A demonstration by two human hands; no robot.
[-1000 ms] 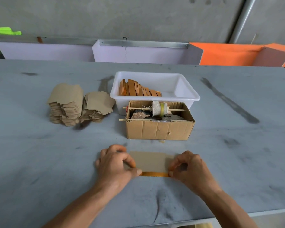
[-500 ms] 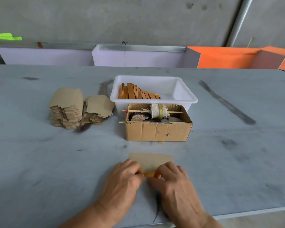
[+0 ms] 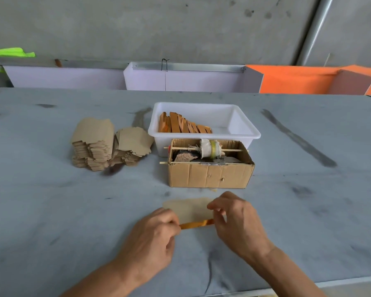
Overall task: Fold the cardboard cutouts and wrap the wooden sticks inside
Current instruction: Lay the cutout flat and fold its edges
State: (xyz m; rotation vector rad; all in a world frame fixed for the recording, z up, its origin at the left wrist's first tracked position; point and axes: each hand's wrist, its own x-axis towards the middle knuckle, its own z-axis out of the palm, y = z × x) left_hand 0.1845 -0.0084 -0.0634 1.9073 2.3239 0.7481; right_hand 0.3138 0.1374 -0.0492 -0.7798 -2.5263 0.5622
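Note:
A tan cardboard cutout point(image 3: 189, 207) lies flat on the grey table near me. Along its near edge lies an orange wooden stick point(image 3: 196, 224). My left hand point(image 3: 152, 236) pinches the stick's left end, with its fingers curled. My right hand point(image 3: 238, 224) pinches the stick's right end and covers the cutout's right edge. Two stacks of the same cutouts point(image 3: 107, 144) stand at the left. More orange sticks point(image 3: 183, 125) lean in a white plastic tub point(image 3: 240, 125).
An open cardboard box point(image 3: 210, 174) with a cloth-wrapped roll on a thin skewer stands just beyond the cutout, against the tub. White and orange panels line the table's far edge. The table's near edge runs right below my forearms.
My hands, close together half a second ago, have moved apart to the stick's two ends. The right hand has lifted toward the cutout's right edge, baring more of the stick.

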